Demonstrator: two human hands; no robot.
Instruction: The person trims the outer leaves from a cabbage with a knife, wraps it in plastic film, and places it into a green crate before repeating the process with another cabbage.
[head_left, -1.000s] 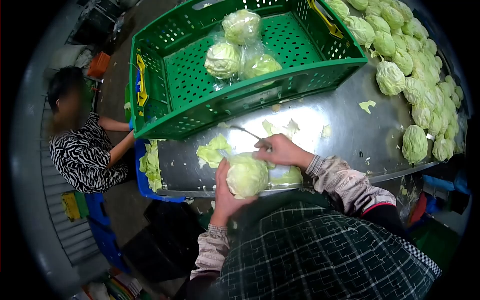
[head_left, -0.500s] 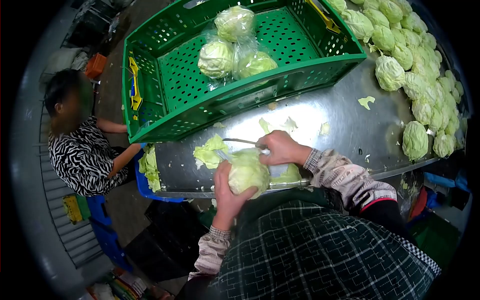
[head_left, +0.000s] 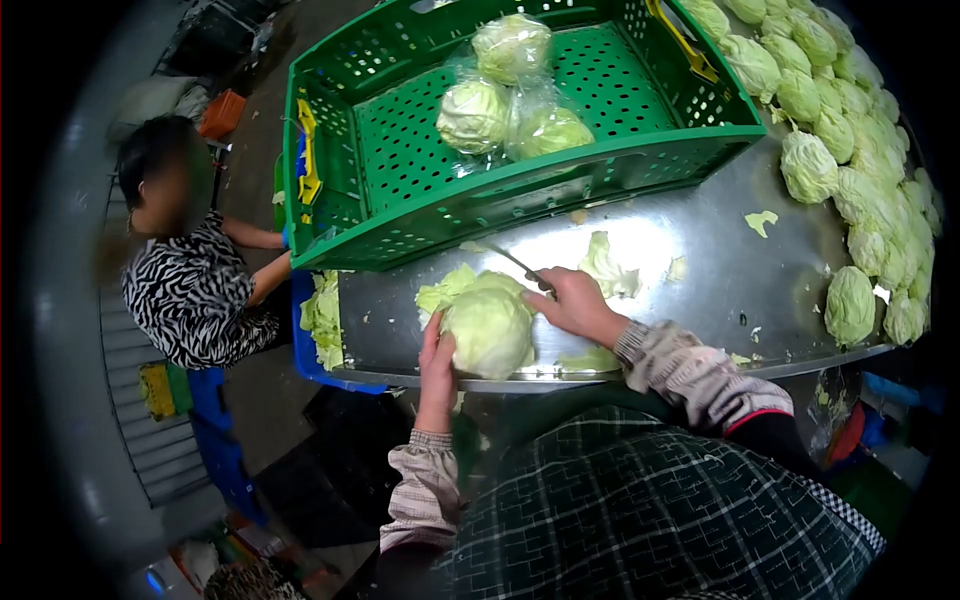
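A pale green cabbage (head_left: 490, 328) sits near the front edge of the metal table, its outer side resting against my left hand (head_left: 437, 365). The fingers of that hand curve round the cabbage's left side. My right hand (head_left: 578, 303), just to the right of the cabbage, is closed round the handle of a knife (head_left: 512, 260). Its thin blade points up and left, above the table and apart from the cabbage. Behind the cabbage's left side lies a loose leaf (head_left: 447, 287). Another torn leaf (head_left: 608, 268) lies beyond my right hand.
A green crate (head_left: 480, 205) with several wrapped cabbages (head_left: 473, 117) stands across the back of the metal table (head_left: 700, 250). Many cabbages (head_left: 850, 305) are piled at the right. At the left, a person (head_left: 195, 285) in a zebra-print top stands by a blue bin (head_left: 325, 378) with leaf scraps.
The view has shifted, so the table and crate appear further right. My right hand has drawn the knife off the cabbage. A larger torn leaf now lies behind that hand.
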